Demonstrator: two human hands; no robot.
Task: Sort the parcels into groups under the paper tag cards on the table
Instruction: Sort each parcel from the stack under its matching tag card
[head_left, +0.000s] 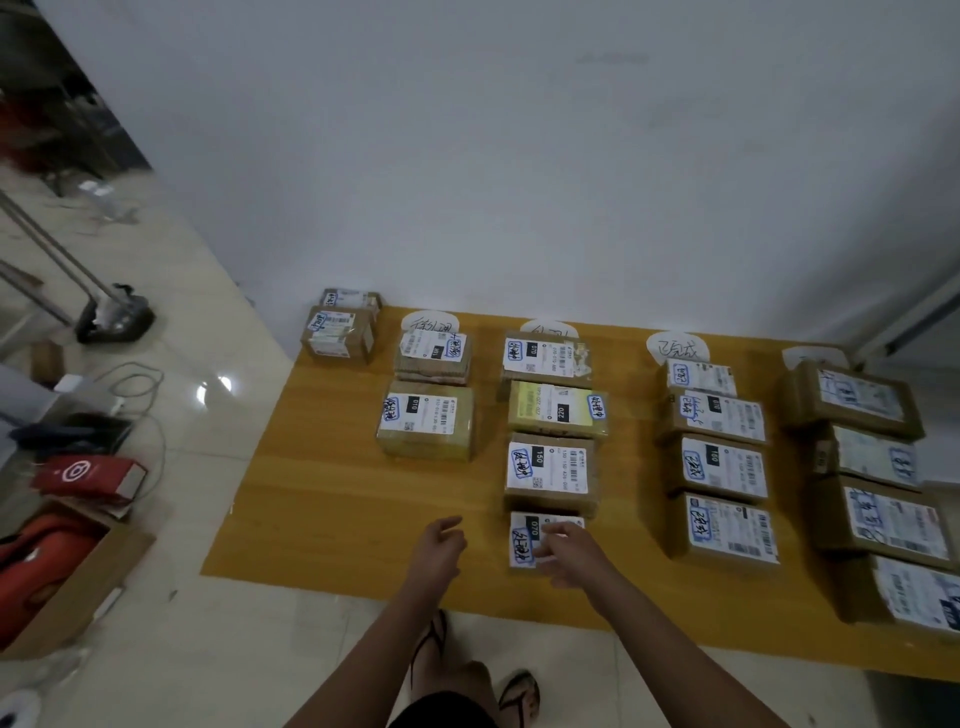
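A low yellow wooden table (322, 499) carries brown parcels in columns under white paper tag cards (678, 347). The first column holds two parcels (426, 421), the second (550, 467), third (722, 467) and fourth (878, 519) hold several each. At the near end of the second column lies a small parcel with a 070 label (523, 543). My right hand (571, 553) lies spread over its right half, fingertips on the label. My left hand (440, 543) hovers just left of it, fingers loose, holding nothing. Two more parcels (340, 332) sit stacked at the table's far left corner.
A white wall rises right behind the table. On the tiled floor to the left are an open cardboard box (78, 587) with red items, a red carton (88, 475), loose cables and a black stand base (114, 317). My sandalled feet (467, 675) stand at the table's near edge.
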